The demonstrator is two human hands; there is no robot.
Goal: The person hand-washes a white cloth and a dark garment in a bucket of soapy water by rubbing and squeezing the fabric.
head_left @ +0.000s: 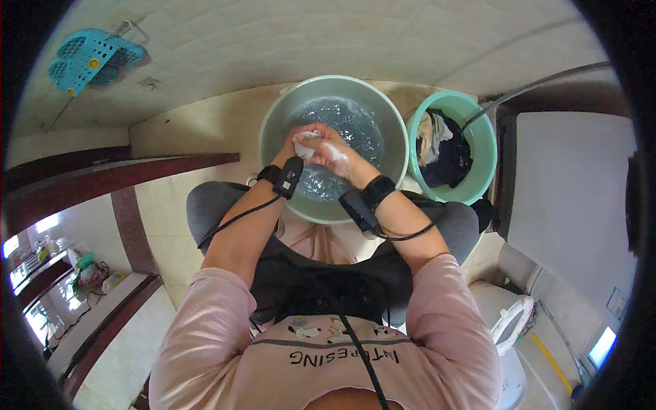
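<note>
A large pale grey-green basin (272,123) of sudsy water (359,121) stands on the floor between my knees. Over the water my two hands meet, closed around a small wet white cloth (305,146). My left hand (290,146) grips the cloth from its left side. Pressed against it from the other side is my right hand (339,158), with white foam on its back. Part of the cloth is hidden by my fingers. Each wrist wears a black strap with a small black box and a cable.
To the basin's right, a mint-green bucket (486,154) holds dark and beige clothes (441,147), and a grey hose (533,85) reaches into it. Blue slippers (96,60) hang on the tiled wall. A white toilet (502,328) is at the lower right, a dark door frame (123,174) at the left.
</note>
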